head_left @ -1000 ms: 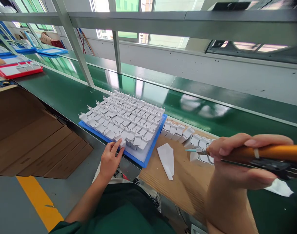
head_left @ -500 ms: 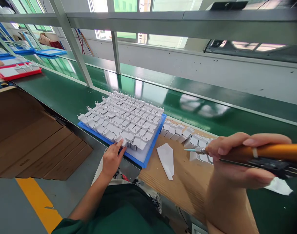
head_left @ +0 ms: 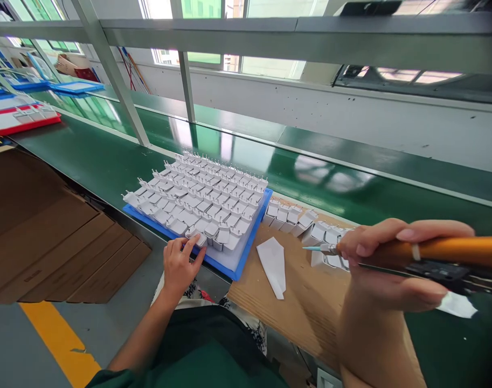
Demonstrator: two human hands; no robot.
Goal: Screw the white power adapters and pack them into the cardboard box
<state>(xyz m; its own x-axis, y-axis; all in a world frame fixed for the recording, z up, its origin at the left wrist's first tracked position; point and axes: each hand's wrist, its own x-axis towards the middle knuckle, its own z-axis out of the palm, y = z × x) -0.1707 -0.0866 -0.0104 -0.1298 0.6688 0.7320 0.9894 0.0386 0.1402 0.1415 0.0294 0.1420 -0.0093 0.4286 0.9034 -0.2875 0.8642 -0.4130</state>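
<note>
Two bare hands come through on my head view, and the right one [head_left: 379, 288] covers plenty: it hides part of the row of white units [head_left: 286, 216] behind it, and the orange-handled tool [head_left: 443, 249] in its grip runs out of sight past the right edge. The red tray [head_left: 25, 128] is cut off at the left edge. Against the white unit [head_left: 202, 241] at the near side of the blue tray [head_left: 249, 238], my left hand [head_left: 179, 269] has its index fingertip touching and its thumb close by; I can't tell whether they pinch it.

Compared with half a second ago, the whole scene sits slightly further left, the blue tray and the paper slip [head_left: 273, 267] included, so I read a small turn of the camera. The left hand is at the same unit as before, and the tool points left as it did.

The units on the blue tray are white and box-like, packed in close rows over a pale sheet, thin pins standing up along them. The tool, fingers wrapped around it, has a slim pale-blue tip and hangs over the brown board [head_left: 302, 302], where the paper slip lies.
</note>
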